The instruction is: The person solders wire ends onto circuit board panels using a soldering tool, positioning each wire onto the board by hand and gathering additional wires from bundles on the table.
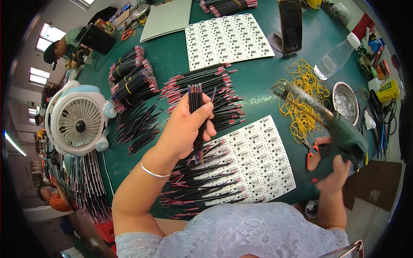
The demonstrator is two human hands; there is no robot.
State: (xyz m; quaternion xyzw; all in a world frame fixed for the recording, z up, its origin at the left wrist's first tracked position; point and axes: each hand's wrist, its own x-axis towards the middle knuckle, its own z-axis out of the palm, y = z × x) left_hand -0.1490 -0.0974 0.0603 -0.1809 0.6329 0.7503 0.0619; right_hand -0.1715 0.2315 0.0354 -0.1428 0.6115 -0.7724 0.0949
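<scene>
Green counter (262, 96) is lying beneath the left grip (185, 122), which is clasping a black wire bundle (195, 96), long axis running fore-and-aft, while the right grip (334, 174), well apart rightward, is holding a green heat gun (348, 135), nozzle (307, 99) pointing left and forward.

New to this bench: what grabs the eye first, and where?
Probably the dark green gun-shaped tool with a metal nozzle, gripped in the right hand, and the bundle of black wires in the left hand near the middle. Next, the white-and-blue fan at far left and the tangle of yellow bands on the right side of the green table.
</scene>
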